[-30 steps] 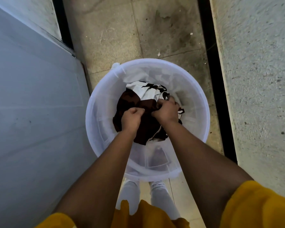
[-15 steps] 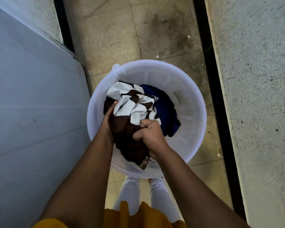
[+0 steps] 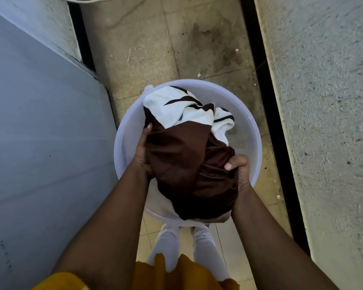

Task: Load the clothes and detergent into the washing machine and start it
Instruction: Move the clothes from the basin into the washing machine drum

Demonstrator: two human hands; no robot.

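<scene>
A bundle of clothes (image 3: 182,162), dark brown cloth with a white, brown-striped piece on its far side, is held above the round white basket (image 3: 253,130) on the floor. My left hand (image 3: 144,151) grips the bundle's left side. My right hand (image 3: 238,171) is clenched on the brown cloth at its right. The bundle hides most of the basket's inside. No washing machine or detergent is clearly visible.
A pale grey flat surface (image 3: 42,143) fills the left side. A rough concrete wall (image 3: 327,114) rises on the right, with a black strip at its base. Stained beige floor tiles (image 3: 176,49) lie beyond the basket. My legs stand just behind it.
Both hands have lifted the clothes up out of the basket towards me. The blue garment seen half a second ago is now hidden. My hands have spread apart on the bundle.
</scene>
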